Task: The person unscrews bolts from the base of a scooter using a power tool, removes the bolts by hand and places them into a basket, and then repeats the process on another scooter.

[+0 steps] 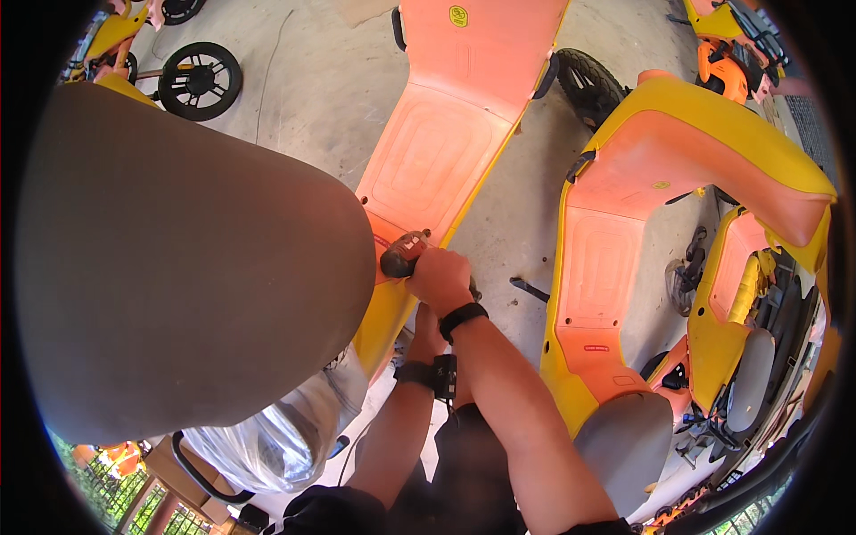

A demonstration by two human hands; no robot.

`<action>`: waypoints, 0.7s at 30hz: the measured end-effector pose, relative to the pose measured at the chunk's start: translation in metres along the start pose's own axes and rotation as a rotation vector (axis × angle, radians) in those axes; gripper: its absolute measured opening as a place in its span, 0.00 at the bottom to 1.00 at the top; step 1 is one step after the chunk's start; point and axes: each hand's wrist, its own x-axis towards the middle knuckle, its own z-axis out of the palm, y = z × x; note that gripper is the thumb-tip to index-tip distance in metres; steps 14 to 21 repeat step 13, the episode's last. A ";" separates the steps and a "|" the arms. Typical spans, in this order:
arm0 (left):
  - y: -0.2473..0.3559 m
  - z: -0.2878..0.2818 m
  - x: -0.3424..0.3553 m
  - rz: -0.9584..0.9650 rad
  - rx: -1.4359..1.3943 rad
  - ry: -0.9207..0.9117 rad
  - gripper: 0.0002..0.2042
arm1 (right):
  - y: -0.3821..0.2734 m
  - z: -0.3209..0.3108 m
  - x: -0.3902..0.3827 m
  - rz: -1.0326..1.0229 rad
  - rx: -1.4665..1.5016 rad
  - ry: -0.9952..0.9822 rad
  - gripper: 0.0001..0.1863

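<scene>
A: Left side of frame?
B: Grey scooter seat (178, 267). Left hand (426, 323) at centre, mostly hidden, grip can't tell.
A: Right hand?
B: Right hand (439, 276) wrapped round a power drill (403, 254), probably, pressed to the orange scooter footboard (437, 152) mid-frame.

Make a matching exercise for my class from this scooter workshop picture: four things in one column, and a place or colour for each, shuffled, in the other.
Things:
1. power screwdriver
2. grey seat
3. loose black wheel
4. black wristband

Places or colours:
A. on the concrete floor, upper left
B. gripped in the right hand, against the orange footboard
C. around the right wrist
D. fills the left of the view

Pairs: 1-B, 2-D, 3-A, 4-C
</scene>
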 end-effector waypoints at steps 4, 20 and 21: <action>-0.034 -0.057 -0.012 -0.284 -0.167 -0.051 0.06 | -0.017 0.011 -0.006 0.106 0.164 0.019 0.13; -0.035 -0.087 -0.047 -0.621 -0.377 0.073 0.08 | 0.011 -0.004 0.007 0.314 0.430 -0.033 0.15; -0.035 -0.087 -0.047 -0.621 -0.377 0.073 0.08 | 0.011 -0.004 0.007 0.314 0.430 -0.033 0.15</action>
